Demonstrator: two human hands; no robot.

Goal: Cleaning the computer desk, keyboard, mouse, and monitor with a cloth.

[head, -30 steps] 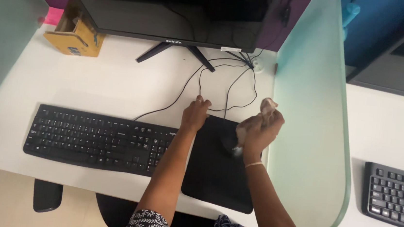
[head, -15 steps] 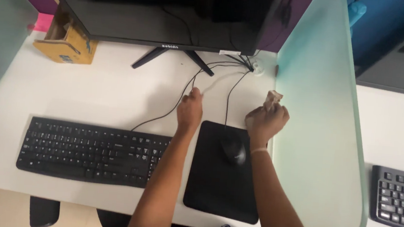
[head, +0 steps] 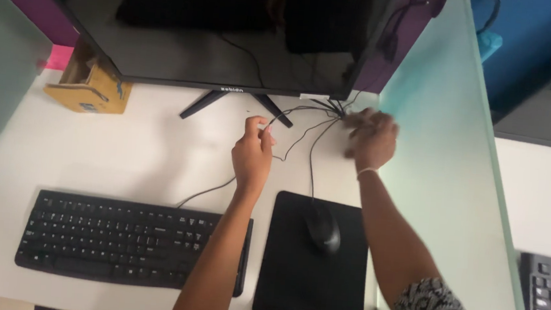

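Pinching a black cable [head: 277,118] between closed fingers, the left hand [head: 252,152] lifts it off the white counter [head: 143,150] below the monitor [head: 213,30]. Right hand [head: 373,136] sits blurred at the cable bundle [head: 333,107]; its grip cannot be determined. Mouse [head: 323,227] rests on the mouse pad [head: 310,291], beside the keyboard [head: 128,240].

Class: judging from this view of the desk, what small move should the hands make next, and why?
Probably the left hand should keep the cable lifted while the right hand wipes beneath it. The left hand pinches the cable above the desk, and the right hand, blurred, is at the spot where the cables meet under the monitor. Whether it holds a cloth cannot be told.
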